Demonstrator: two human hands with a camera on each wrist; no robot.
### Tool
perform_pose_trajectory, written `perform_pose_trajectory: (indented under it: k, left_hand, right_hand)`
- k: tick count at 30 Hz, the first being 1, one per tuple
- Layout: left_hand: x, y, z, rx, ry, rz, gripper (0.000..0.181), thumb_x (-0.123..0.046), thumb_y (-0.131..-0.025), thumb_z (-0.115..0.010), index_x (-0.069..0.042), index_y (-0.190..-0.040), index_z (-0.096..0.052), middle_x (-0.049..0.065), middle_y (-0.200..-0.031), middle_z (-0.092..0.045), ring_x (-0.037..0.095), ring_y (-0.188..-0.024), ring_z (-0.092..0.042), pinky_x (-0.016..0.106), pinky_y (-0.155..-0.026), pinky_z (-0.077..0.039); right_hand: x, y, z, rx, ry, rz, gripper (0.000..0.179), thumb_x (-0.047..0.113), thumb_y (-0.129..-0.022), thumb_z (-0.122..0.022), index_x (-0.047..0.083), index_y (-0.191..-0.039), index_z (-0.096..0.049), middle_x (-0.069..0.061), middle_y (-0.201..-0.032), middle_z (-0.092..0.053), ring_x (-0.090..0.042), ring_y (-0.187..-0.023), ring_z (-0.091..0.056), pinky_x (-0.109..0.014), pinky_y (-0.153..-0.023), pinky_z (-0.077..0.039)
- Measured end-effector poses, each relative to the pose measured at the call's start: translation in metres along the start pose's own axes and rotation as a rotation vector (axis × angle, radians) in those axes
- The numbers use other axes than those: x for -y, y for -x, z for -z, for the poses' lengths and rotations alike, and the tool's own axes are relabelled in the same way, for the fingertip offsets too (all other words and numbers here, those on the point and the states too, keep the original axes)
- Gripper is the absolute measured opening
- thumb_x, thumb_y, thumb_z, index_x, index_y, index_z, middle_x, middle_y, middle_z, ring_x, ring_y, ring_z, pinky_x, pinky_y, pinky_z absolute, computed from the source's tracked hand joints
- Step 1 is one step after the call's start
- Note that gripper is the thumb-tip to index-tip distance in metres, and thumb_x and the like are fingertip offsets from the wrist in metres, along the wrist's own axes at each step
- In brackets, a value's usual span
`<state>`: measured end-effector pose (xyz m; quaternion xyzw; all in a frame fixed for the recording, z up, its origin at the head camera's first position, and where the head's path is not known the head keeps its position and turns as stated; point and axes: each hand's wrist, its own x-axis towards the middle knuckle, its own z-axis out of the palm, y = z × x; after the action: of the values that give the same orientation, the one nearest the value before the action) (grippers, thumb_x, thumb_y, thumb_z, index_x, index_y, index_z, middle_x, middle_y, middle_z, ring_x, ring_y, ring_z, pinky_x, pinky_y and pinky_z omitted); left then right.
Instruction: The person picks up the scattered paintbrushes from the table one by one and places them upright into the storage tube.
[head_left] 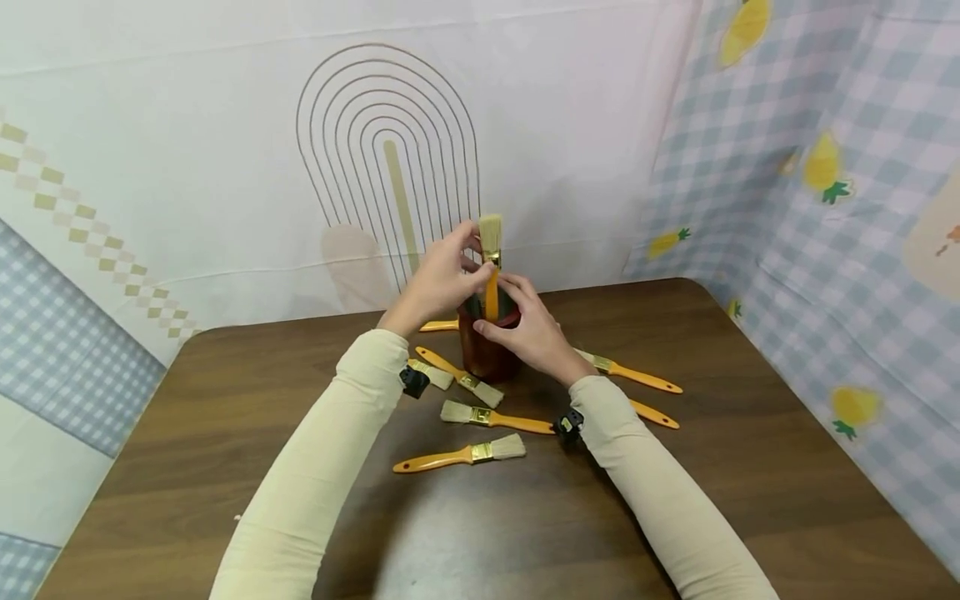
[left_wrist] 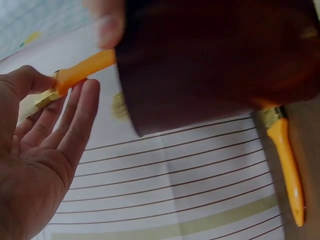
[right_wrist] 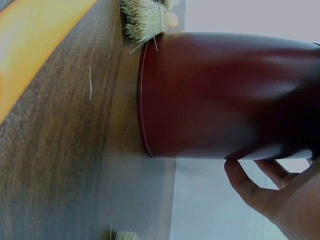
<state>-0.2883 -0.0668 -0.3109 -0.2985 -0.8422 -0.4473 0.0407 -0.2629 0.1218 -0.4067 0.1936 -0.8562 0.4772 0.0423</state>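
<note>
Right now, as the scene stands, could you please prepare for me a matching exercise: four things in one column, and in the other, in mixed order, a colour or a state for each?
Column one
1. Left grip
2. Right grip
3. Container
4. Table

Column two
A. Brown, with wood grain
B. Around the container's upper part
C. Dark red
D. Pinching a brush with its bristles up

Right pairs: 1-D, 2-B, 3-C, 4-A

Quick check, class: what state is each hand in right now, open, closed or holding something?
Left hand: closed, pinching a paintbrush, bristles up.
Right hand: holding the dark red container near its rim.
</note>
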Motion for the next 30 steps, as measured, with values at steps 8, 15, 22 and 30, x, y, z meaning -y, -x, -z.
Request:
perform_pose_trajectory:
  k: [8,15,22,30]
  left_hand:
    - [0.017,0.013,-0.017,0.021,0.053,0.032,0.038,-0.019,-0.108,-0.063,-0.008,-0.144,-0.054,0.015,-0.119,-0.069,0.024,-0.089,-0.076,0.031,-0.066,-0.063]
    - [0.018,0.014,-0.023,-0.015,-0.013,0.005,0.027,-0.025,-0.110,-0.060,-0.007,-0.127,-0.068,0.011,-0.113,-0.073,0.021,-0.089,-0.074,0.032,-0.070,-0.062]
    - [0.019,0.014,-0.019,0.029,-0.126,-0.012,0.017,-0.020,-0.105,-0.068,-0.007,-0.113,-0.075,0.007,-0.102,-0.076,0.020,-0.089,-0.073,0.037,-0.081,-0.059]
    - [0.020,0.008,-0.022,0.094,-0.218,0.005,0.028,-0.016,-0.105,-0.068,-0.001,-0.128,-0.073,0.012,-0.114,-0.078,0.024,-0.103,-0.075,0.037,-0.090,-0.060]
  right_hand:
    - [0.000,0.002,-0.004,-0.001,0.010,-0.007,0.089,0.056,-0.093,-0.075,0.019,-0.165,-0.038,0.000,-0.168,-0.028,-0.029,-0.142,-0.045,-0.053,-0.107,-0.050]
    - [0.001,0.000,-0.001,-0.016,0.007,0.004,0.088,0.055,-0.093,-0.076,0.019,-0.164,-0.038,-0.001,-0.167,-0.030,-0.028,-0.144,-0.043,-0.053,-0.110,-0.047]
    - [0.000,0.000,-0.004,-0.010,0.003,-0.009,0.087,0.056,-0.093,-0.076,0.021,-0.164,-0.039,0.000,-0.169,-0.028,-0.030,-0.143,-0.046,-0.055,-0.110,-0.047]
    - [-0.003,-0.001,-0.002,-0.001,-0.046,0.034,0.079,0.048,-0.095,-0.077,0.020,-0.160,-0.043,-0.001,-0.166,-0.032,-0.024,-0.129,-0.054,-0.044,-0.099,-0.054]
